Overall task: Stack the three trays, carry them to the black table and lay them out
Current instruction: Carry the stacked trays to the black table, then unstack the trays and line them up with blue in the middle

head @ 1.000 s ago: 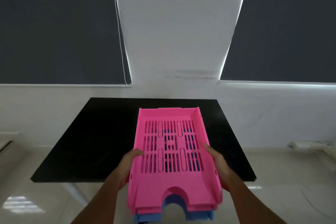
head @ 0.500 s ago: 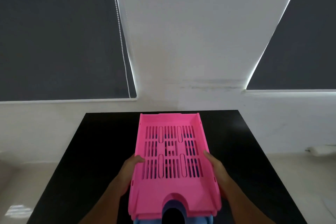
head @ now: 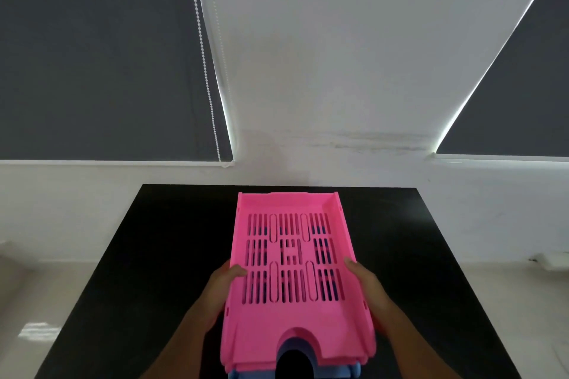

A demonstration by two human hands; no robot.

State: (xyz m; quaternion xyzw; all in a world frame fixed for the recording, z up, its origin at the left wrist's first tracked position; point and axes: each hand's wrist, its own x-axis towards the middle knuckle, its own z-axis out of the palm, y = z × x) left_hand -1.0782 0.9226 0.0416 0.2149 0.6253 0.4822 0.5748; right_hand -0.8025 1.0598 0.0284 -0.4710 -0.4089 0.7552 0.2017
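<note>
The left hand (head: 223, 283) grips the nine o'clock side of the tray stack (head: 292, 280) and the right hand (head: 366, 286) grips its three o'clock side. A pink tray is on top, with a blue tray (head: 335, 374) showing at six o'clock. The stack is above the black table (head: 154, 255).

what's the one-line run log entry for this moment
phase: carry | left hand, right hand: gripping pink slotted plastic tray stack | over black table
</note>
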